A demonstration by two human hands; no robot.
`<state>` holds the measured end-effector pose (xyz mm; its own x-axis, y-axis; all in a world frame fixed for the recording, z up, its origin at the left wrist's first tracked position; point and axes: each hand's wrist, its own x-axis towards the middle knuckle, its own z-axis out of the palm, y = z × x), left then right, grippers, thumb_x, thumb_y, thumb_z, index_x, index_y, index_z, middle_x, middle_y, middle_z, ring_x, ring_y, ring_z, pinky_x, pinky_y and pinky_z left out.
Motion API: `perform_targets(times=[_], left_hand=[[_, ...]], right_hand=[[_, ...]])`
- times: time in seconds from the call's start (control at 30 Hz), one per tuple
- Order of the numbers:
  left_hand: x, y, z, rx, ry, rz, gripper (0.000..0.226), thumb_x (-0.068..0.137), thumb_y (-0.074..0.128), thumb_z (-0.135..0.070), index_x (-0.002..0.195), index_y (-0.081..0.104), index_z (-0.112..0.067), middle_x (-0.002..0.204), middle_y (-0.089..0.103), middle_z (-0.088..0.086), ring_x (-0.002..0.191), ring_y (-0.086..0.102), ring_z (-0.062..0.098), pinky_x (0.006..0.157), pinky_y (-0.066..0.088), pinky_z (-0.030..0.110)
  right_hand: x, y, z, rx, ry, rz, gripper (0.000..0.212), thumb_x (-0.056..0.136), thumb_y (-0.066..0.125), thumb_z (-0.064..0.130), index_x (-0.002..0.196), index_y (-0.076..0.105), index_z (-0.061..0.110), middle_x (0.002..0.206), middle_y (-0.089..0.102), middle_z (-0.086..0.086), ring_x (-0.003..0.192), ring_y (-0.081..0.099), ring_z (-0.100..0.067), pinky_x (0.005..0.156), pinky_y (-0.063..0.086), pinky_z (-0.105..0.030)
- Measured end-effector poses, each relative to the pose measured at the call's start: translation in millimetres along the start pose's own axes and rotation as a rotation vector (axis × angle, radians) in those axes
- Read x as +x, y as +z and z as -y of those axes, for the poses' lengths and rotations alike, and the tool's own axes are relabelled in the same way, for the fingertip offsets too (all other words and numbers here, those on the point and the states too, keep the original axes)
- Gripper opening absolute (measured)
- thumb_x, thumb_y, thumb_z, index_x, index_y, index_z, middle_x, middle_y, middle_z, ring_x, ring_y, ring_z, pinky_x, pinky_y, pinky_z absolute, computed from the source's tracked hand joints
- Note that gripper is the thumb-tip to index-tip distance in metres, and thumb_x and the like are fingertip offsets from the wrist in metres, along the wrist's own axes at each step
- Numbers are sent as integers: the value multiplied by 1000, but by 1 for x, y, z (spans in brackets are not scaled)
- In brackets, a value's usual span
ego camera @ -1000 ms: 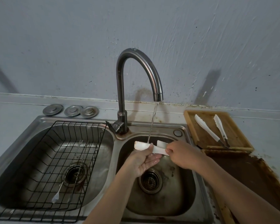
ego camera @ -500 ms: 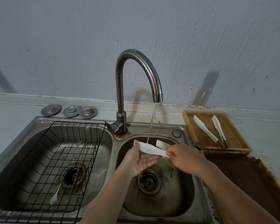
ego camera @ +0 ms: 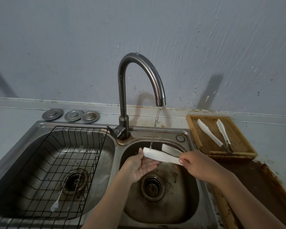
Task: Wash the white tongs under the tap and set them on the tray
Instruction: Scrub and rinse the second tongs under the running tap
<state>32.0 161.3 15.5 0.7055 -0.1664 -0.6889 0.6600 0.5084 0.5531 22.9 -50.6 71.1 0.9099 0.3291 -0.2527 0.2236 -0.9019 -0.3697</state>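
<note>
White tongs (ego camera: 162,156) are held over the right sink basin, their arms spread, and the stream from the curved tap (ego camera: 149,71) lands on the nearer arm's tip. My right hand (ego camera: 198,164) grips the tongs at their hinge end. My left hand (ego camera: 139,164) lies palm up beneath the nearer arm, fingers wet, thumb touching its tip. A wooden tray (ego camera: 195,134) stands on the counter to the right with a second pair of white tongs (ego camera: 221,134) lying on it.
The left basin holds a black wire rack (ego camera: 40,171) with thin metal utensils and a white spoon (ego camera: 55,206). Three metal sink plugs (ego camera: 71,115) lie behind it. A dark stained board (ego camera: 254,184) lies in front of the tray. The drain (ego camera: 151,187) sits below my hands.
My left hand has opened and dropped below the tongs' arm, sliding toward its tip. The tongs have tilted slightly under the water. My right hand has kept its grip.
</note>
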Motion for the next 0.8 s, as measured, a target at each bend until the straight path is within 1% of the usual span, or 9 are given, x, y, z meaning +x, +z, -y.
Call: perform_targets(times=[0.17, 0.3, 0.4, 0.47, 0.57, 0.63, 0.7, 0.73, 0.8], left_hand=[[2, -4, 0, -29, 64, 8, 32, 94, 50, -23, 104, 58, 6, 75, 74, 21, 68, 74, 26, 53, 60, 31], [3, -2, -4, 76, 100, 42, 33, 93, 52, -28, 107, 56, 2, 83, 74, 20, 74, 74, 26, 57, 60, 34], [8, 7, -6, 76, 170, -4, 27, 94, 51, -18, 113, 53, 1, 97, 68, 23, 76, 73, 26, 58, 60, 35], [11, 9, -10, -17, 209, -35, 26, 93, 53, -14, 112, 53, 3, 96, 66, 24, 69, 73, 27, 55, 60, 35], [13, 7, -16, -108, 249, -41, 27, 92, 54, -11, 114, 52, 5, 94, 65, 25, 64, 72, 29, 51, 59, 34], [13, 6, -18, -134, 271, -44, 27, 92, 54, -10, 116, 52, 2, 96, 66, 25, 71, 72, 32, 53, 59, 33], [11, 5, -18, -140, 288, -41, 26, 90, 57, -11, 114, 55, -2, 99, 67, 25, 74, 73, 32, 54, 59, 32], [11, 5, -17, -142, 295, -34, 26, 89, 58, -12, 113, 55, -2, 100, 66, 25, 75, 73, 32, 55, 59, 32], [9, 9, -15, -146, 316, -16, 23, 89, 59, -13, 108, 57, -1, 100, 67, 25, 73, 73, 31, 55, 58, 31]], right_hand=[[0, 1, -9, -148, -35, -91, 25, 96, 40, 33, 74, 53, 30, 68, 57, 9, 60, 54, -1, 56, 41, -17], [-1, 8, -8, -362, -142, -246, 19, 97, 37, 32, 95, 55, 28, 80, 63, 9, 71, 61, -7, 64, 50, -21], [0, 16, 2, -380, -194, -291, 27, 98, 36, 29, 120, 52, 29, 96, 68, 5, 84, 65, -12, 73, 54, -29], [-2, 16, 9, -315, -235, -370, 36, 96, 46, 22, 132, 49, 24, 109, 68, 1, 98, 65, -16, 80, 55, -30], [-5, 16, 5, -261, -348, -639, 41, 78, 69, 4, 118, 62, 11, 106, 71, -7, 98, 67, -23, 81, 57, -41], [-4, 14, 4, -189, -254, -731, 41, 81, 67, 9, 121, 58, 13, 116, 65, -6, 108, 61, -22, 91, 49, -42], [1, 12, 2, -94, -35, -754, 46, 86, 62, 22, 128, 46, 16, 125, 57, -3, 113, 55, -20, 93, 44, -37], [3, 12, 0, -27, 74, -706, 48, 87, 59, 28, 130, 42, 15, 123, 56, -4, 110, 56, -19, 90, 46, -35], [9, 9, -3, 170, 250, -541, 34, 92, 51, 35, 119, 47, 14, 102, 64, -4, 83, 64, -13, 70, 55, -30]])
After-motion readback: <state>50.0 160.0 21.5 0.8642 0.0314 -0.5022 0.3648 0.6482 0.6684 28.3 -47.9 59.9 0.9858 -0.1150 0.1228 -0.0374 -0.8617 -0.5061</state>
